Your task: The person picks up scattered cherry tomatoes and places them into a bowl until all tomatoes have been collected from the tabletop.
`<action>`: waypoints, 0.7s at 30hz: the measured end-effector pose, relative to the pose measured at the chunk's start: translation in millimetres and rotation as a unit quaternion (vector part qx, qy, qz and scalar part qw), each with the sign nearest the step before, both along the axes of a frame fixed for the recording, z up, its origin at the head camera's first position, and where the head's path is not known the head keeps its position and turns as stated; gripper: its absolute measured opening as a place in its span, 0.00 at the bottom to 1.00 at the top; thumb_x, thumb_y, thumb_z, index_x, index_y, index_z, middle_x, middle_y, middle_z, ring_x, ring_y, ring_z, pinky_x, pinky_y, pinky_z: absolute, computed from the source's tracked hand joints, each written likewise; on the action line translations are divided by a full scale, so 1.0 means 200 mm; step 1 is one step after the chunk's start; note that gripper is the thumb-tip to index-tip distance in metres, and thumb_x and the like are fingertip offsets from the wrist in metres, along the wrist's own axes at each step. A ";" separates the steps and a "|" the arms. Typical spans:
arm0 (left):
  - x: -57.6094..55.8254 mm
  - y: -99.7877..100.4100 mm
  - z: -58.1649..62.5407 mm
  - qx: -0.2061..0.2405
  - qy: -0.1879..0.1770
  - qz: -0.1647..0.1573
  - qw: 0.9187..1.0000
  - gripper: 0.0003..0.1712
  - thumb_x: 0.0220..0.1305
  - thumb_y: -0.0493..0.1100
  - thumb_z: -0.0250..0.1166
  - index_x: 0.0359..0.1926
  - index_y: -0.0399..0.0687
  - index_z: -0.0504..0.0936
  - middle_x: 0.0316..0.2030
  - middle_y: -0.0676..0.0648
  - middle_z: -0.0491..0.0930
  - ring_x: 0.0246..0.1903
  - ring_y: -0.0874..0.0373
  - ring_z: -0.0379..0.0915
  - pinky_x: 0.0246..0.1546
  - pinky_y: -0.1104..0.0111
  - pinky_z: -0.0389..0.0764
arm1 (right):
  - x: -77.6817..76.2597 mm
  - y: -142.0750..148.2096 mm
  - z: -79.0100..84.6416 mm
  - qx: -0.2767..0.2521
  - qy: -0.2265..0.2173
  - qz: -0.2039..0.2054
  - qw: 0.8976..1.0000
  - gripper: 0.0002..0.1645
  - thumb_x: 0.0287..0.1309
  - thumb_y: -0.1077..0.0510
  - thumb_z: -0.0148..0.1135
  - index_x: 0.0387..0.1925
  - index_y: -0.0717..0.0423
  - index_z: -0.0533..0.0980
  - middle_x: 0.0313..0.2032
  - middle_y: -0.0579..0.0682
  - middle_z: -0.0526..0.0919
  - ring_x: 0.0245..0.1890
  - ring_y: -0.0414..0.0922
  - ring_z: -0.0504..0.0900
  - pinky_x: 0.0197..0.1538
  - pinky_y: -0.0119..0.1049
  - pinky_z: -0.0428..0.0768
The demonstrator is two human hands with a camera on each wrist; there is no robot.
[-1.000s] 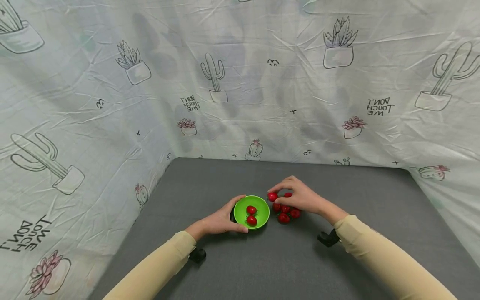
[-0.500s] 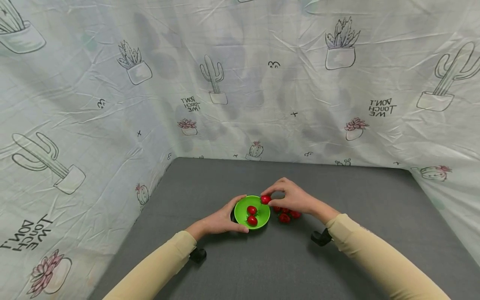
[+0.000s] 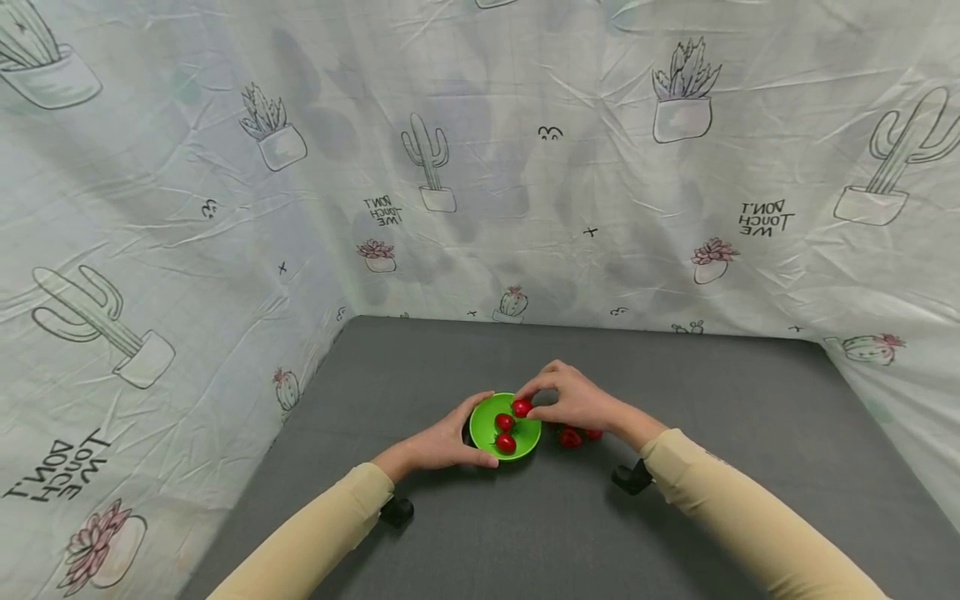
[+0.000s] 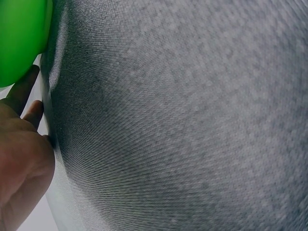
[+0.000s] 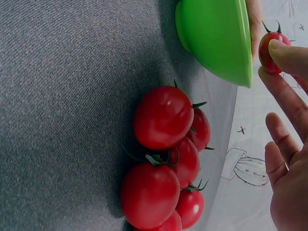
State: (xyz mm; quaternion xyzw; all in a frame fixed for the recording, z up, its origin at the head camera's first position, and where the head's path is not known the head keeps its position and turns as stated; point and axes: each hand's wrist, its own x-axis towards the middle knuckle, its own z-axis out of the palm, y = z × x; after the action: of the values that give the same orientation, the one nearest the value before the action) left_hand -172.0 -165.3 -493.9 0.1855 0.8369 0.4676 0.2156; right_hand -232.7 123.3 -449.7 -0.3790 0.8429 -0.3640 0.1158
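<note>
A green bowl (image 3: 486,412) stands on the grey table with two cherry tomatoes (image 3: 506,442) inside it. My left hand (image 3: 442,440) holds the bowl from its left side, thumb at the near rim and fingers at the far side. Between thumb and finger, my right hand (image 3: 573,400) pinches another cherry tomato (image 5: 270,53), with its green sepals showing. In the head view that tomato is over the right part of the bowl. Several more tomatoes (image 5: 163,118) lie in a cluster right of the bowl, partly hidden by my right hand in the head view.
The grey table (image 3: 480,533) reaches back to a white cloth (image 3: 480,192) printed with potted cacti. That cloth also hangs along the left side. A dark strap-mounted device (image 3: 632,477) sits under the right wrist, and a similar one (image 3: 396,511) under the left.
My right hand has moved left with the pinched tomato, from beside the cluster to over the bowl. The left hand and bowl have stayed in place.
</note>
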 end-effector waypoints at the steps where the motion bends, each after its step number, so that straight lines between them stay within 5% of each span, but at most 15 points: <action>1: 0.00 0.00 0.00 -0.001 0.000 0.000 1.000 0.60 0.60 0.58 0.76 0.82 0.65 0.45 0.77 0.50 0.52 0.74 0.55 0.51 0.70 0.48 0.58 | 0.00 0.00 0.00 0.000 0.000 0.002 1.000 0.16 0.63 0.51 0.73 0.52 0.34 0.85 0.48 0.37 0.80 0.54 0.55 0.71 0.51 0.49 0.71; 21: 0.01 0.00 0.01 -0.010 0.001 -0.003 1.000 0.61 0.60 0.58 0.76 0.82 0.63 0.45 0.77 0.51 0.51 0.75 0.55 0.50 0.70 0.49 0.58 | 0.02 -0.06 -0.02 0.028 0.030 0.022 0.999 0.15 0.62 0.51 0.73 0.51 0.36 0.86 0.45 0.32 0.82 0.52 0.50 0.71 0.50 0.47 0.71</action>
State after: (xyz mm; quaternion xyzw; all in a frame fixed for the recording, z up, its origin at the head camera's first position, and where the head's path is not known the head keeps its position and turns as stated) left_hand -170.2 -166.2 -492.4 0.1865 0.8412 0.4585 0.2175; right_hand -227.9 112.3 -454.4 -0.4047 0.8473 -0.3262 0.1089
